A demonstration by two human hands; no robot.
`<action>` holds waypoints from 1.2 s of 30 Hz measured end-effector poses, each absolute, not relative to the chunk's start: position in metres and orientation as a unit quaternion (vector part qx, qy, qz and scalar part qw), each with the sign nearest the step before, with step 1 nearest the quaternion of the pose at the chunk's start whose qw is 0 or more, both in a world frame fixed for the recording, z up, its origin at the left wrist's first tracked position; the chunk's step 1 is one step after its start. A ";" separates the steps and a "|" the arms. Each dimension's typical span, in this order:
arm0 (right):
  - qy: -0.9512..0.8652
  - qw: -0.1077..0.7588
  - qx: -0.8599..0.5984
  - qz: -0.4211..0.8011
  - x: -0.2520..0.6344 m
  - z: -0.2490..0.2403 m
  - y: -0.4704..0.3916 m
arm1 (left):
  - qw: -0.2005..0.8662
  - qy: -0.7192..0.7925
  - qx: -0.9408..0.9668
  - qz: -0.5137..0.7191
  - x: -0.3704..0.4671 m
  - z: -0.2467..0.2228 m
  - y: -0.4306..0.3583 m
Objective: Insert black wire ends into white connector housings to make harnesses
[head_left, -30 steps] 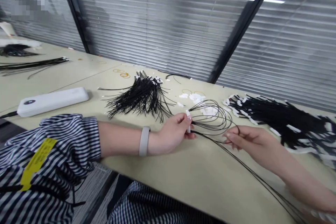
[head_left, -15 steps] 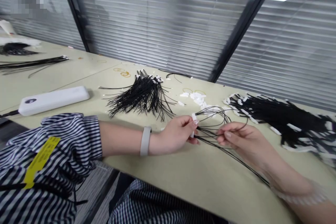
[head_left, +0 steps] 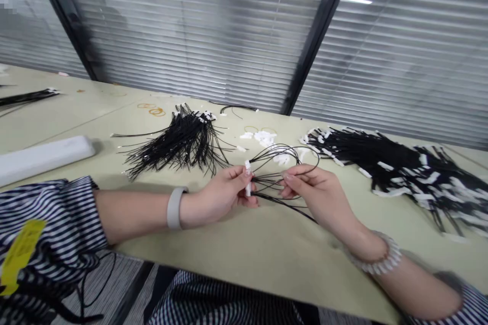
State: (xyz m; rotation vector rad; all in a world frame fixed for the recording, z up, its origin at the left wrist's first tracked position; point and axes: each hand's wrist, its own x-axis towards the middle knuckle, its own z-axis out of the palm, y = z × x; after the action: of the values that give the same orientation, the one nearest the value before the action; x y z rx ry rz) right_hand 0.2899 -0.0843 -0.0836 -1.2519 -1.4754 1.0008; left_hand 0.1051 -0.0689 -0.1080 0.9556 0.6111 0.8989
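Note:
Between finger and thumb, my left hand pinches a white connector from which several thin black wires run to the right. Some of those wires arch up in a loop; others slope down and pass behind my right hand. That hand is closed, its thumb and fingertips pinching black wire a short way right of the connector. Which strands it grips, and their ends, I cannot make out. Behind the hands lie loose white connectors.
A pile of black wires lies behind my left hand. Farther right spreads a larger heap of black cables with white connectors. A white oblong device and yellow rubber bands sit to the left; blinds back the table.
The view has swung right, so everything sits farther left. My hands still hold the connector and wires, and my right hand's fingers have shifted slightly along them.

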 end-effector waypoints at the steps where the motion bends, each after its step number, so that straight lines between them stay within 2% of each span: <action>1: -0.596 0.469 -0.506 0.410 0.289 -0.082 -0.086 | 0.747 0.275 0.444 0.411 0.103 -0.107 -0.069; 4: -0.594 0.480 -0.498 0.410 0.286 -0.078 -0.095 | 0.704 0.283 0.503 0.415 0.098 -0.100 -0.073; 8: -0.630 0.488 -0.492 0.351 0.284 -0.071 -0.105 | 0.618 0.320 0.579 0.425 0.093 -0.091 -0.079; 14: -0.781 0.360 -0.456 0.228 0.285 -0.064 -0.112 | 0.560 0.322 0.618 0.449 0.095 -0.093 -0.082; 18: -0.825 0.336 -0.416 0.184 0.284 -0.070 -0.108 | 0.556 0.324 0.627 0.439 0.096 -0.096 -0.082; 25: -0.803 0.302 -0.446 0.254 0.286 -0.069 -0.104 | 0.543 0.320 0.647 0.430 0.099 -0.097 -0.080; 29: -0.788 0.280 -0.489 0.248 0.286 -0.070 -0.104 | 0.546 0.326 0.639 0.433 0.102 -0.098 -0.078; 32: -0.801 0.244 -0.518 0.178 0.285 -0.073 -0.104 | 0.560 0.333 0.621 0.436 0.104 -0.101 -0.076; 36: -0.836 0.165 -0.522 -0.051 0.292 -0.074 -0.100 | 0.597 0.345 0.574 0.443 0.105 -0.106 -0.073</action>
State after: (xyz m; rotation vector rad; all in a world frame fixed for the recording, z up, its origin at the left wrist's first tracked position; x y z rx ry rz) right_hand 0.2917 -0.1000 -0.0744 -1.4866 -2.3813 -0.1460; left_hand 0.1051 -0.0727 -0.1062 1.3315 0.8011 1.0273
